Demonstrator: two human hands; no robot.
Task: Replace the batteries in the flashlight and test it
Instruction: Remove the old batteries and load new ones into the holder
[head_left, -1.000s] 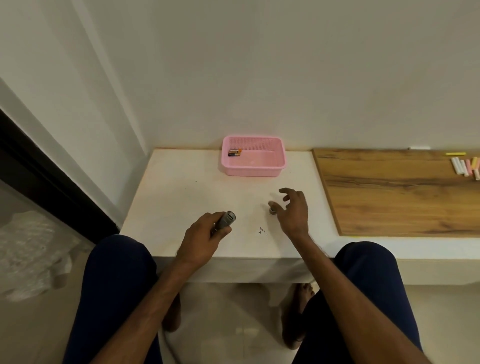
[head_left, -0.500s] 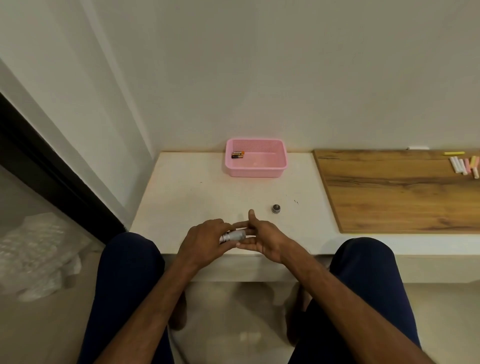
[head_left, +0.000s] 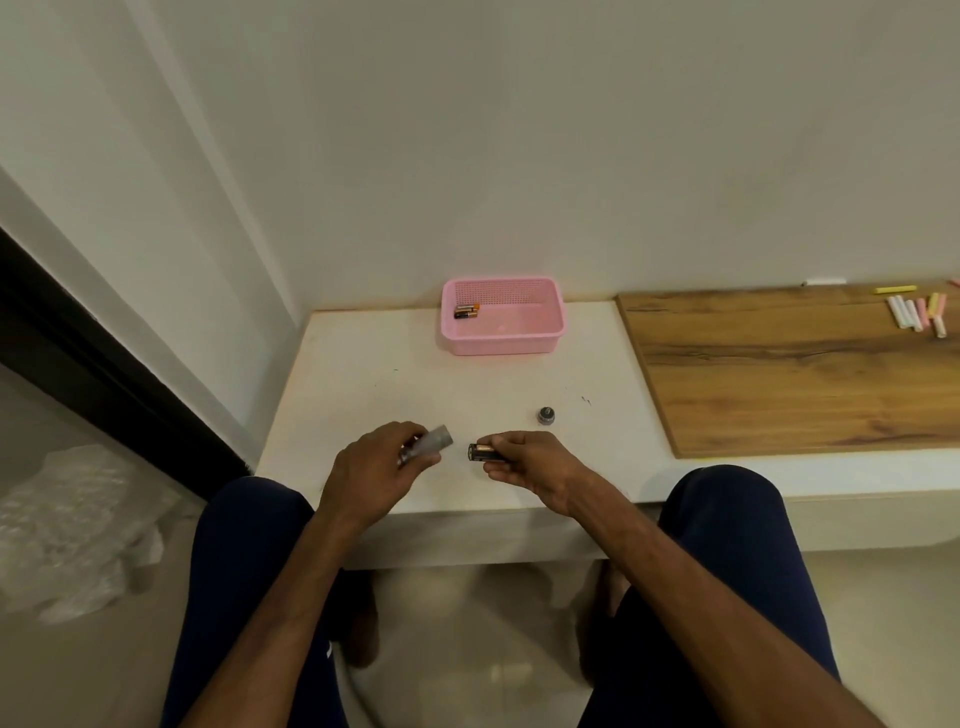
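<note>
My left hand (head_left: 371, 467) grips a small grey flashlight body (head_left: 431, 443), its open end pointing right. A short gap to the right, my right hand (head_left: 527, 462) pinches a dark battery holder with copper-topped batteries (head_left: 483, 452), its end facing the flashlight. The flashlight's round end cap (head_left: 546, 415) stands alone on the white table (head_left: 374, 384), just beyond my right hand. Spare black and copper batteries (head_left: 466, 310) lie in the far left corner of a pink basket (head_left: 503, 340) at the back of the table.
A wooden board (head_left: 789, 374) covers the table to the right, with several coloured chalk sticks (head_left: 917, 313) at its far end. The wall runs behind the basket. A crumpled plastic sheet (head_left: 72, 530) lies on the floor to the left. My knees flank the table's front edge.
My right hand left the end cap on the table, came to the flashlight and has drawn the battery holder out to the right. The two hands now stand apart.
</note>
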